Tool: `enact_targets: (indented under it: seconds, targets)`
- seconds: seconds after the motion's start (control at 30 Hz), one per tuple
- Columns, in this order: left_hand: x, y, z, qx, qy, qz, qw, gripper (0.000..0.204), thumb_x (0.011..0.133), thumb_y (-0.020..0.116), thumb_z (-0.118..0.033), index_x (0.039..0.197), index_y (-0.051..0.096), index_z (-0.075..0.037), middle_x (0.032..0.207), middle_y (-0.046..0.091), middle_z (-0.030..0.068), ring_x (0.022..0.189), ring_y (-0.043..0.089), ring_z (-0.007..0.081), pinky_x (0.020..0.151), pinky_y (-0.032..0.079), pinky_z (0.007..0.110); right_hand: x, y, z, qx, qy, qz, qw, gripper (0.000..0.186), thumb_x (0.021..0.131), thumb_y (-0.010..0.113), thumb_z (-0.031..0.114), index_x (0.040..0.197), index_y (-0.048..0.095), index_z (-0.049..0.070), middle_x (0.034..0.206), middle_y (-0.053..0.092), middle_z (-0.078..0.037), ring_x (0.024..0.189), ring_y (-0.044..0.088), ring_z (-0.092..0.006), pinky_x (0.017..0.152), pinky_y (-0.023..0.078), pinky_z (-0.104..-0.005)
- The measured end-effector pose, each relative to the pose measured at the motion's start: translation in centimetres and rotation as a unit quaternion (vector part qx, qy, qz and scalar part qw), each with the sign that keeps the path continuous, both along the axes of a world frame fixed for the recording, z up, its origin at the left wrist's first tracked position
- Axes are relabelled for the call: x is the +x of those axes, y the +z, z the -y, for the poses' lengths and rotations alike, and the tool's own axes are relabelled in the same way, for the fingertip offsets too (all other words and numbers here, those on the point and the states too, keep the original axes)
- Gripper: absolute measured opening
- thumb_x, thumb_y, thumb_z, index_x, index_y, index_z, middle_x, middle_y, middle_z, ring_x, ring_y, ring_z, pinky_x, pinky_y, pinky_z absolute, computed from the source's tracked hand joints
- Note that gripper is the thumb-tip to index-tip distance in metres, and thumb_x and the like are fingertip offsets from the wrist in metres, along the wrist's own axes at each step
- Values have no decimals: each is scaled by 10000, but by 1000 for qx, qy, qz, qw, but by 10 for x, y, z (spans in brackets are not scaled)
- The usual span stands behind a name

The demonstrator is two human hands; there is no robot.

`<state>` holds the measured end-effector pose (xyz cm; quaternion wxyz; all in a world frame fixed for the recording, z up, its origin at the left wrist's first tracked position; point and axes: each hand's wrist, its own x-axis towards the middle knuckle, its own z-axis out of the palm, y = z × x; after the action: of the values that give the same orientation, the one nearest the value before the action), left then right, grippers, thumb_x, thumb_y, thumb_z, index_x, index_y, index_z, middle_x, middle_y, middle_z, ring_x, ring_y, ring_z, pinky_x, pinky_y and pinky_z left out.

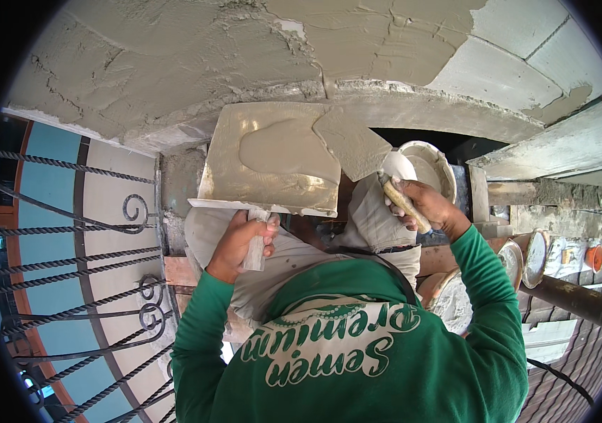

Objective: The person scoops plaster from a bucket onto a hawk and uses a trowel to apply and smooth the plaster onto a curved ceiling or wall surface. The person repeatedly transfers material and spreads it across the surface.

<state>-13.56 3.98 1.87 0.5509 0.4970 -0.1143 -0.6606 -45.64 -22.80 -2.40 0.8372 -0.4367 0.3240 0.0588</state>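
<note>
My left hand (248,243) grips the upright handle (254,261) of a flat mortar board (213,183), held out above my lap with a smooth patch of wet grey-beige plaster (276,151) on it. My right hand (427,204) is closed around the worn wooden handle (392,190) of a trowel. The trowel's plaster-coated blade (354,148) meets the board's right side. Just beyond my right hand is a plaster-smeared bucket (440,161), partly hidden by the trowel and hand.
A wall (174,63) above has wet plaster and bare pale blocks at its right. A twisted metal railing (75,252) runs along the left. On the right are more buckets (533,257), timber planks (498,194), a small orange container (594,259) and a dark pole (579,303).
</note>
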Motion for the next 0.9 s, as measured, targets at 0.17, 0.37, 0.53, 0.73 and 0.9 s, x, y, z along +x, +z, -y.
enact_targets:
  seconds: [0.17,0.37,0.53,0.73,0.9]
  targets:
    - [-8,-4,1,34,18,30,999,282,879,629,-36,1156,579,-54,1005,566,25,766,535,99,580,479,290,31,-11,-39,9,-12,7,1000,561,1132,456,575,1094,574,28,747,519,-12,490,490,-102,415,427,-255]
    - [-28,4,7,33,26,92,995,229,882,627,-32,1108,603,-61,977,580,24,766,550,118,594,496,312,54,-19,-50,73,-21,41,996,530,1126,469,555,1102,576,36,744,532,-24,492,486,-123,424,430,-269]
    - [-30,17,3,-5,56,41,998,275,889,640,-31,1156,581,-58,1016,579,27,775,544,104,587,487,304,49,-33,-37,193,39,76,977,645,1063,488,648,1033,614,17,720,537,-42,453,464,-133,379,387,-286]
    - [-23,35,-3,-41,89,-11,995,268,908,618,-25,1168,556,-38,999,540,39,760,518,104,567,472,295,34,-35,-36,262,83,182,944,683,1043,495,665,1017,623,-5,688,522,-73,435,462,-147,351,352,-284]
    - [-21,46,-4,-111,111,-76,985,287,919,616,-39,1201,567,-64,1014,544,26,793,510,97,594,487,268,31,-32,-45,226,41,164,959,646,1034,536,640,1012,611,-2,682,528,-61,438,465,-142,377,396,-292]
